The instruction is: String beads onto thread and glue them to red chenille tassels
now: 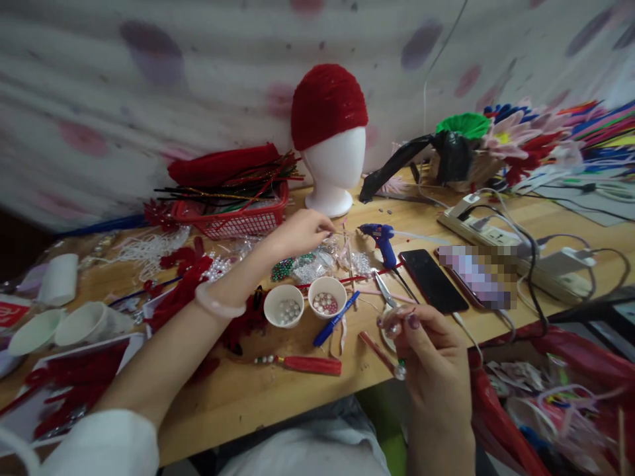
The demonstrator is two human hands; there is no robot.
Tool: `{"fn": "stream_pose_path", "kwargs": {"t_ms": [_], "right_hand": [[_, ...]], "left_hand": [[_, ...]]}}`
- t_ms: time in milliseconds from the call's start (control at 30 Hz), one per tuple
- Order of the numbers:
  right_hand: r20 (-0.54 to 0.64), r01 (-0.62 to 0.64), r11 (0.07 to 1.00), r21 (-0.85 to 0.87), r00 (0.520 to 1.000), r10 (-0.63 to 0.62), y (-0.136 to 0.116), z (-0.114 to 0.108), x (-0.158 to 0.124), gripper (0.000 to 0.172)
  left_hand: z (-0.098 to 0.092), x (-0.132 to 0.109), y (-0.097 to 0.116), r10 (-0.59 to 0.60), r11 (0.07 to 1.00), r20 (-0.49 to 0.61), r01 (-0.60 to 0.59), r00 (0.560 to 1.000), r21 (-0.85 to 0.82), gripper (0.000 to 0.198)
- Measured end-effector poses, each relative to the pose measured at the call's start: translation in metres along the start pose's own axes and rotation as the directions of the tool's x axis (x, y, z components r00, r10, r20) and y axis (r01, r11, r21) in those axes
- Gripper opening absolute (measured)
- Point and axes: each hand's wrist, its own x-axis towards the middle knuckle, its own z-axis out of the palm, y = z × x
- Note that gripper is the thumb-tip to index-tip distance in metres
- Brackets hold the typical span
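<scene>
My left hand (310, 231) stretches across the table, over small bags of beads (315, 266) and close to thin sticks (347, 248). Its fingers are bent together; whatever they pinch is hidden. In the right foreground my right hand (434, 344) is closed on a string of beads (391, 327), pinched between thumb and fingers. A pearl bead (399, 371) with a green one hangs below it, near a reddish tassel (378, 354). Another red tassel (312, 365) with beads at its end lies on the table. Paper cups (268, 307) hold loose pearls; a blue marker (337, 318) lies beside them.
A white foam head (337, 165) wears a red cap (330, 106). Left of it stands a red basket (233, 221). A blue glue gun (380, 241), scissors (384, 289), a black phone (433, 279) and a power strip (491, 235) lie at right. A red-lined bin (489, 403) is below.
</scene>
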Motion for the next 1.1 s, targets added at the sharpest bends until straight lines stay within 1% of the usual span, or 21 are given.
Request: {"fn": "stream_pose_path", "kwargs": {"t_ms": [67, 133, 167, 200, 267, 333, 400, 500, 633, 733, 800, 967, 1100], "right_hand": [[-0.045, -0.071, 0.997, -0.041, 0.997, 0.069, 0.003, -0.001, 0.005, 0.028], [-0.085, -0.144, 0.980, -0.136, 0.987, 0.133, 0.013, -0.005, 0.015, 0.032], [-0.093, -0.151, 0.968, -0.202, 0.987, 0.134, 0.020, -0.008, 0.022, 0.033], [-0.082, -0.140, 0.952, -0.272, 0.989, 0.122, 0.028, -0.011, 0.029, 0.033], [-0.044, -0.067, 0.910, -0.409, 0.998, 0.054, 0.043, -0.016, 0.043, 0.033], [0.001, -0.050, 0.881, -0.471, 0.998, 0.057, 0.054, -0.020, 0.053, 0.030], [0.029, -0.083, 0.871, -0.484, 0.993, 0.111, 0.060, -0.021, 0.057, 0.027], [0.047, -0.127, 0.859, -0.496, 0.984, 0.173, 0.059, -0.018, 0.055, 0.027], [0.052, -0.154, 0.846, -0.510, 0.976, 0.209, 0.053, -0.013, 0.051, 0.026], [0.056, -0.164, 0.836, -0.524, 0.972, 0.226, 0.052, -0.012, 0.051, 0.026], [0.063, -0.173, 0.828, -0.534, 0.968, 0.243, 0.053, -0.012, 0.052, 0.025], [0.093, -0.178, 0.818, -0.547, 0.958, 0.270, 0.055, -0.014, 0.057, 0.023], [0.105, -0.178, 0.818, -0.546, 0.955, 0.278, 0.058, -0.015, 0.059, 0.022]], "left_hand": [[0.011, 0.024, 0.003, -0.015, 0.998, 0.100, 0.008, 0.995, 0.066, 0.027], [0.021, 0.039, 0.005, -0.029, 0.992, 0.153, 0.011, 0.988, 0.122, 0.023], [0.025, 0.044, 0.005, -0.030, 0.990, 0.165, 0.007, 0.986, 0.141, 0.022], [0.028, 0.047, 0.005, -0.027, 0.988, 0.169, 0.000, 0.985, 0.153, 0.023], [0.031, 0.049, 0.005, -0.011, 0.987, 0.182, -0.019, 0.983, 0.161, 0.024], [0.031, 0.049, 0.005, -0.001, 0.986, 0.198, -0.031, 0.980, 0.162, 0.022], [0.029, 0.048, 0.004, -0.013, 0.984, 0.185, -0.020, 0.983, 0.179, 0.023], [0.025, 0.045, 0.000, -0.033, 0.977, 0.167, -0.003, 0.985, 0.211, 0.027], [0.028, 0.045, -0.004, 0.004, 0.975, 0.255, -0.061, 0.967, 0.214, 0.024], [0.036, 0.049, -0.005, 0.046, 0.971, 0.274, -0.107, 0.961, 0.213, 0.016], [0.043, 0.053, -0.005, 0.079, 0.968, 0.272, -0.140, 0.959, 0.211, 0.014], [0.060, 0.062, -0.006, 0.167, 0.953, 0.269, -0.225, 0.949, 0.202, 0.019], [0.068, 0.065, -0.011, 0.216, 0.942, 0.263, -0.272, 0.940, 0.199, 0.020]]}}
